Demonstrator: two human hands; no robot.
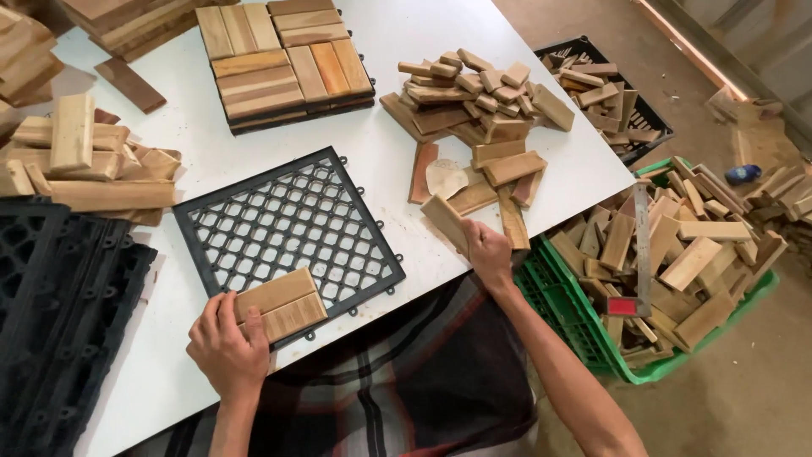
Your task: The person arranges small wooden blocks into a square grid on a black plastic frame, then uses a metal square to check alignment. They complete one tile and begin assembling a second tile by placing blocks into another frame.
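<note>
Here our left hand (227, 345) presses two pale wooden slats (279, 305) onto the black plastic grid (288, 222), fingers open; our right hand (488, 251) grips another stiff, light slat (446, 222) by its end.

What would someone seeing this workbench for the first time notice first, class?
Probably the black plastic grid in the middle of the white table, where the left hand presses two wooden slats onto its near corner. Next, the right hand lifting another slat from the loose pile of wood pieces. At the right, a green crate brims with offcuts.
</note>
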